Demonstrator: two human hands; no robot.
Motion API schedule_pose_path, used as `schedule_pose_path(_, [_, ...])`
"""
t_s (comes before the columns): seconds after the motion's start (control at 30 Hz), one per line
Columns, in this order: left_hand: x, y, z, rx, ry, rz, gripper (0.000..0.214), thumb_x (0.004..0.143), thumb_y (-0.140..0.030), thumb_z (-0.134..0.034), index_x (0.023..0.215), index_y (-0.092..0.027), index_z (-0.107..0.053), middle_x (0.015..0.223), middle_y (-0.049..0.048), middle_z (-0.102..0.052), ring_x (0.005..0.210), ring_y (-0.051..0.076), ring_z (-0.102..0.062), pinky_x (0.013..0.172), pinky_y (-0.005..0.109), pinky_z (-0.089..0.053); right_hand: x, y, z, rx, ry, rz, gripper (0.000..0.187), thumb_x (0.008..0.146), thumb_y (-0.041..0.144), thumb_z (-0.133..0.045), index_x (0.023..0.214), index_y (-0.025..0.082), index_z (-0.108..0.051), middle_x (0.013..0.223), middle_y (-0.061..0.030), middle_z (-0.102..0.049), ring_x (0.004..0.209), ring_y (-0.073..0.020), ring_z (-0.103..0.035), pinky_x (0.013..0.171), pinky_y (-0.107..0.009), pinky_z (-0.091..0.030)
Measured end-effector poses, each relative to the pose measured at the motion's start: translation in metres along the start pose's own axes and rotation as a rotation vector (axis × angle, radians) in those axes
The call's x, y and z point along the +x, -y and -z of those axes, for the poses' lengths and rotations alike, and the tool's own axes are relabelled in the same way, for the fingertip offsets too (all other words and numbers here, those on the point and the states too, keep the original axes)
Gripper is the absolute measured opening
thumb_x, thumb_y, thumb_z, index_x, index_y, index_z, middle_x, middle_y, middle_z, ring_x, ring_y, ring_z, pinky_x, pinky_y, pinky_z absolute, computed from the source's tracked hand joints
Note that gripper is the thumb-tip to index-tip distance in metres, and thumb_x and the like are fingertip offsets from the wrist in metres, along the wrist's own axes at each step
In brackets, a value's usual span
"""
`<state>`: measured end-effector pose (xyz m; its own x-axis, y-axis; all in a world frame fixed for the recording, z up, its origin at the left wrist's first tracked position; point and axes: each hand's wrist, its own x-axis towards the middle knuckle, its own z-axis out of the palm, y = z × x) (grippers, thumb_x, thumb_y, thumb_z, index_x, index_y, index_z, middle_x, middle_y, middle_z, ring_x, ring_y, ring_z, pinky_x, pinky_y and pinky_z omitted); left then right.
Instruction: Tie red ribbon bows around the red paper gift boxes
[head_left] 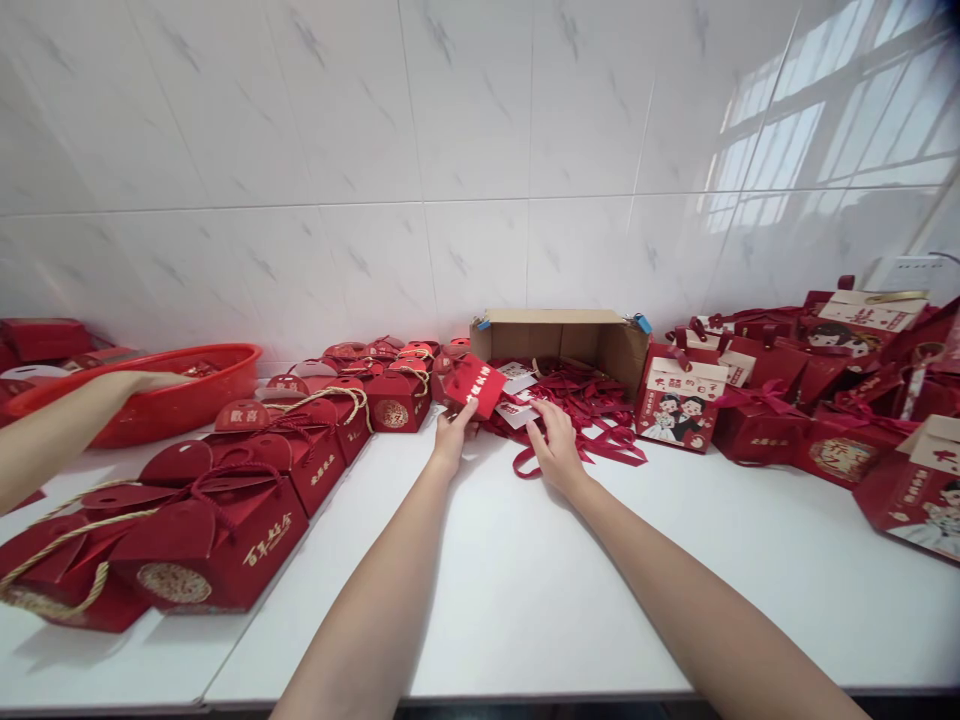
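My left hand [451,437] pinches a red card [475,387] with white characters and holds it up in front of the cardboard box. Just to its right, my right hand [556,445] has its thumb and fingers at the edge of a white-and-red tag [516,413]. Beneath and behind my hands lies a tangle of dark red ribbons [581,388], spilling from an open cardboard box [628,350] that lies on its side against the wall. Another white tag [516,377] rests among the ribbons.
Red gift boxes [217,540] with rope handles line the left side. Beyond them, another person's arm [82,410] reaches into a red plastic basin [150,420]. Printed red gift boxes [681,398] crowd the right. Everything stands on a white table [517,600] by a tiled wall.
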<state>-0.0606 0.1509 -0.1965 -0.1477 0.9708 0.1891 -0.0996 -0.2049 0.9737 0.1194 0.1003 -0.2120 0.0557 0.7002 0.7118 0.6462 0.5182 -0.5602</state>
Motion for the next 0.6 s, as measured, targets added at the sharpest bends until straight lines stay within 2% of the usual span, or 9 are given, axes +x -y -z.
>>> schedule_pose_path(0.1, [-0.002,0.000,0.001,0.058,-0.002,-0.032,0.035,0.082,-0.032,-0.064,0.110,-0.014,-0.053,0.100,0.0068,-0.062,0.077,0.015,-0.062,0.069,0.031,-0.054,0.000,-0.001,-0.001,0.003,-0.009,-0.002,0.037,0.092,0.037,-0.038,0.125,0.023,-0.050,0.129,-0.0092,-0.053,0.121,-0.0248,-0.045,0.101,-0.044,-0.034])
schedule_pose_path(0.2, [-0.012,0.001,-0.004,0.136,0.063,-0.120,0.075,0.054,-0.021,-0.085,0.118,-0.017,-0.044,0.107,0.0091,-0.062,0.080,0.017,-0.063,0.075,0.034,-0.053,-0.001,-0.002,-0.002,0.013,-0.024,-0.007,0.039,0.091,0.037,-0.041,0.126,0.022,-0.048,0.128,-0.0101,-0.053,0.121,-0.0256,-0.045,0.101,-0.045,-0.035])
schedule_pose_path(0.27, [-0.020,0.000,-0.009,0.180,0.133,-0.176,0.089,0.044,-0.018,-0.087,0.120,-0.018,-0.042,0.110,0.0098,-0.060,0.085,0.019,-0.064,0.079,0.037,-0.053,-0.001,-0.002,-0.002,0.022,-0.049,-0.021,0.043,0.090,0.037,-0.043,0.129,0.020,-0.044,0.129,-0.0121,-0.052,0.121,-0.0262,-0.045,0.101,-0.046,-0.035])
schedule_pose_path(0.43, [-0.029,-0.004,-0.014,0.209,0.190,-0.236,0.092,0.044,-0.020,-0.085,0.123,-0.020,-0.039,0.117,0.0099,-0.057,0.094,0.021,-0.063,0.084,0.038,-0.052,0.001,-0.002,0.001,0.037,-0.114,-0.044,0.051,0.088,0.035,-0.046,0.135,0.019,-0.035,0.130,-0.0136,-0.050,0.120,-0.0262,-0.046,0.100,-0.046,-0.036])
schedule_pose_path(0.53, [-0.025,-0.004,-0.012,0.177,0.131,-0.195,0.088,0.045,-0.021,-0.087,0.119,-0.019,-0.042,0.112,0.0098,-0.060,0.087,0.021,-0.065,0.080,0.038,-0.053,0.002,0.000,0.004,0.036,-0.094,-0.004,0.042,0.090,0.033,-0.043,0.130,0.020,-0.042,0.127,-0.0114,-0.052,0.119,-0.0243,-0.046,0.100,-0.043,-0.037])
schedule_pose_path(0.6, [-0.019,-0.004,-0.010,0.141,0.045,-0.147,0.082,0.047,-0.023,-0.088,0.116,-0.018,-0.044,0.109,0.0102,-0.062,0.085,0.020,-0.064,0.078,0.036,-0.053,0.002,0.002,0.005,0.026,-0.048,0.032,0.032,0.092,0.031,-0.040,0.119,0.021,-0.054,0.124,-0.0100,-0.054,0.117,-0.0233,-0.047,0.100,-0.041,-0.038])
